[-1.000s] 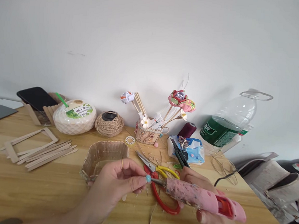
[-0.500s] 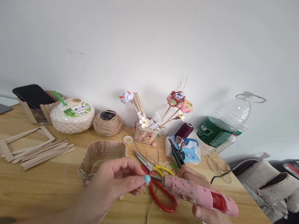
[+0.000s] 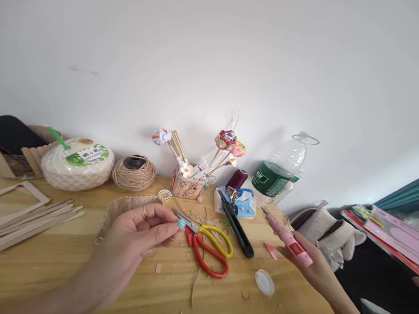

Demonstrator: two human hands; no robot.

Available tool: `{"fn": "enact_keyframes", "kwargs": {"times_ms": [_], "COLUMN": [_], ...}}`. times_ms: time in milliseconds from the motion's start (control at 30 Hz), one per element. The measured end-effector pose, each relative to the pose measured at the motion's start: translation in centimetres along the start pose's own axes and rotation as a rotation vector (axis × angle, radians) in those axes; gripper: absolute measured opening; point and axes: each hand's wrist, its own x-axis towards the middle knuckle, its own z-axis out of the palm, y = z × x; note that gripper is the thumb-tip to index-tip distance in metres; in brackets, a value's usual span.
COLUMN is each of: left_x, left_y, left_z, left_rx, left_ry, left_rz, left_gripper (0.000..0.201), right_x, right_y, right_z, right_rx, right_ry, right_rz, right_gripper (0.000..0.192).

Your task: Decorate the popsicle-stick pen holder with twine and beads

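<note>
Between the thumb and index finger of my left hand (image 3: 136,238) is a small light-blue pompom (image 3: 181,224), held above the wooden table (image 3: 141,292). Part of a basket made of wooden sticks (image 3: 112,214) is hidden behind that hand. My right hand (image 3: 313,269), out to the right, is wrapped round a pink pen-shaped hot glue gun (image 3: 286,235), its metal tip pointing up and left. Scissors with red and yellow handles (image 3: 211,249) lie between my hands, and a black utility knife (image 3: 238,227) lies to their right.
Loose craft sticks (image 3: 41,223) lie at left, near a white coconut (image 3: 80,166) and a twine roll (image 3: 134,173). A decorated holder with paper flowers (image 3: 190,187) stands at the back, left of a cut plastic bottle (image 3: 271,179). A round white lid (image 3: 265,282) lies near the table's right side.
My right hand has carried the glue gun away from the pompom, out to the right. My left hand still pinches the pompom. The view has turned rightward.
</note>
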Motion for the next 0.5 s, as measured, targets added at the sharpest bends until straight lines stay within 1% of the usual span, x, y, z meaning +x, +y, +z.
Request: {"fn": "enact_keyframes", "kwargs": {"times_ms": [67,100,167,300,433,500], "left_x": [0.1,0.1,0.1,-0.1,-0.3,-0.5], "left_y": [-0.2,-0.3,-0.6,-1.1,-1.2,-1.2], "left_z": [0.0,0.0,-0.1,-0.3,-0.4,-0.4], "left_rx": [0.012,0.020,0.048,0.115,0.134,0.130], "left_ry": [-0.015,-0.029,-0.058,-0.081,-0.109,-0.107], "left_rz": [-0.005,-0.003,-0.005,-0.018,-0.029,-0.040], "left_gripper": [0.016,0.015,0.014,0.012,0.012,0.013], "right_x": [-1.5,-2.1,-3.3,-4.8,-5.2,-5.3], "right_y": [2.0,2.8,3.6,3.8,3.5,3.6], "right_z": [-0.4,-0.5,-0.5,0.1,1.1,1.6], "right_rx": [-0.059,-0.082,-0.113,-0.161,-0.186,-0.201], "right_ry": [-0.060,-0.090,-0.098,-0.111,-0.126,-0.120], "right_rz": [0.024,0.029,0.042,0.042,0.039,0.033], "right_gripper": [0.025,0.023,0.023,0.027,0.045,0.049]}}
